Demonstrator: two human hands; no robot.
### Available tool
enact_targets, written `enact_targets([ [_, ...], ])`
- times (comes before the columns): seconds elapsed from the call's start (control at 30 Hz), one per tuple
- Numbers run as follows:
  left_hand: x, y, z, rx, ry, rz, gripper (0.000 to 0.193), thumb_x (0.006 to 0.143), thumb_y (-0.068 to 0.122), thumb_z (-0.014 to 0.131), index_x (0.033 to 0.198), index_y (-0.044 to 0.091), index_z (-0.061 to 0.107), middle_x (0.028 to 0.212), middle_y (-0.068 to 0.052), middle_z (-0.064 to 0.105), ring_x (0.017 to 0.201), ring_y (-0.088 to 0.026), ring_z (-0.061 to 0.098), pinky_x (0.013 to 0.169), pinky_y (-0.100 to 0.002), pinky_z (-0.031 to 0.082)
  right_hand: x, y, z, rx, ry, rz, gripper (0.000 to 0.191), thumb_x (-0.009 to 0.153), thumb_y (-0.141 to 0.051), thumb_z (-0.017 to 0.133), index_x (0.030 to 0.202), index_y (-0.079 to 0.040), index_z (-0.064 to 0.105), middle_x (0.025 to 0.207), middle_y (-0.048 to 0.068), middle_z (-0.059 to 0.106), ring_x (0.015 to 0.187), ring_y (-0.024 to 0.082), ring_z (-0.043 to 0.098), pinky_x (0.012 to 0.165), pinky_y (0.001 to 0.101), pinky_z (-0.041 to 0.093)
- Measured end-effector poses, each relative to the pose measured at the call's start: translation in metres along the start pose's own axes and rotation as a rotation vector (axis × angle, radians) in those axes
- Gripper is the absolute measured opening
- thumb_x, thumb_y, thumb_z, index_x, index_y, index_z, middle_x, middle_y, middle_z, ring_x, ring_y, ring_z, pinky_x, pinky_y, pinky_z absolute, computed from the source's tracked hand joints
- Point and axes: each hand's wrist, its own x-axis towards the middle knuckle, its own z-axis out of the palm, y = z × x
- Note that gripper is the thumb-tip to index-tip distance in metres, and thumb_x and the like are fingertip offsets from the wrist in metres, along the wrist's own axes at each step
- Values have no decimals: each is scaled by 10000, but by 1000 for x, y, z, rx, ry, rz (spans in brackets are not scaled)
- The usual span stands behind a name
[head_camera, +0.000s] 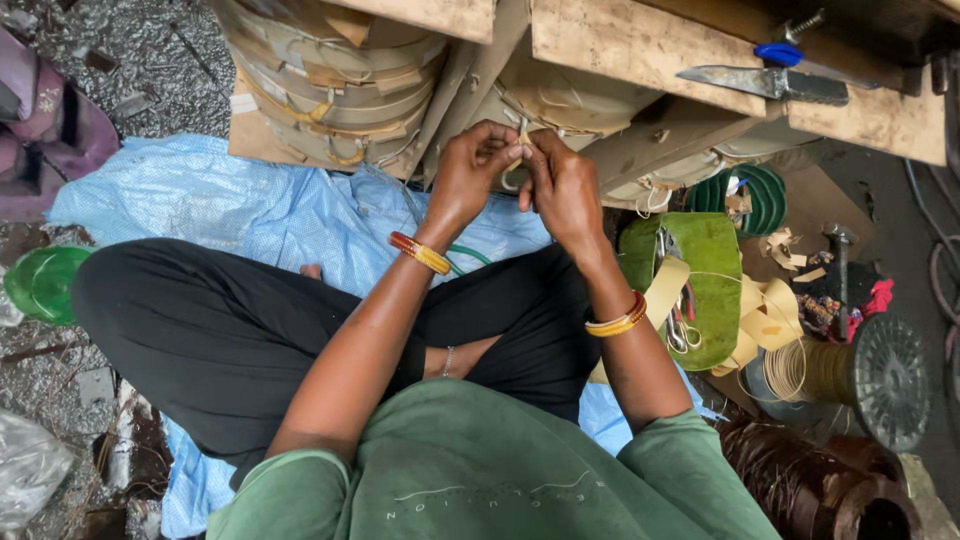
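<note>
— Head view: what is held by the left hand (468, 172) and the right hand (562, 185)?
— A thin pale wire (522, 140) is pinched by both, just beside the wrapped coil (575, 100). It is best kept taut — pulled evenly.

both arms fwd, L hand (470, 175) & R hand (562, 185) close together, fingertips pinched, knuckles up, wrists bent

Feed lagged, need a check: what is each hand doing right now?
Left hand: fingers pinched shut on a thin pale yellow strip.
Right hand: fingertips pinched on the same strip, at the tape-wrapped coil.
</note>
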Motion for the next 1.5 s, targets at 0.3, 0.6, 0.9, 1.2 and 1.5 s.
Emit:
enact_targets([
  [0.3,22,-51,26,-285,135,92,147,946,116,724,1016,-3,774,888,-46,771,822,-89,664,742,-287,575,-42,-121,4,-800,-2,-272,420,1111,-310,675,1459,-82,613,663,147,667,569,365,656,519,458,491],
  [0.6,-1,0,-65,-379,265,-67,166,922,154,751,987,3,770,855,-42,763,778,-89,670,713,-282,567,27,-326,394,37,-900,-1107,686,938,-112,724,1510,56,384,1261,236,677,1205,408,577,1031,477,449],
  [0.9,-30,63,-160,-435,228,-159,193,898,192,778,959,9,766,821,-39,755,734,-90,676,683,-277,559,16,-319,597,-674,-1088,-996,693,840,-107,663,1447,111,411,1136,246,688,1214,350,592,1137,508,336],
  [1.2,-26,54,-129,-413,254,-165,227,874,230,806,930,15,762,788,-35,746,690,-90,682,654,-273,551,12,-328,587,-663,-1163,-910,670,850,-169,678,1439,41,440,1125,234,681,1174,363,609,1098,538,356],
  [1.5,-26,42,-108,-342,300,-124,264,850,268,833,902,21,758,754,-31,738,646,-91,688,625,-268,543,4,-344,550,-529,-1079,-894,711,748,-159,737,1381,11,460,1194,180,669,1196,351,579,1075,560,321],
])
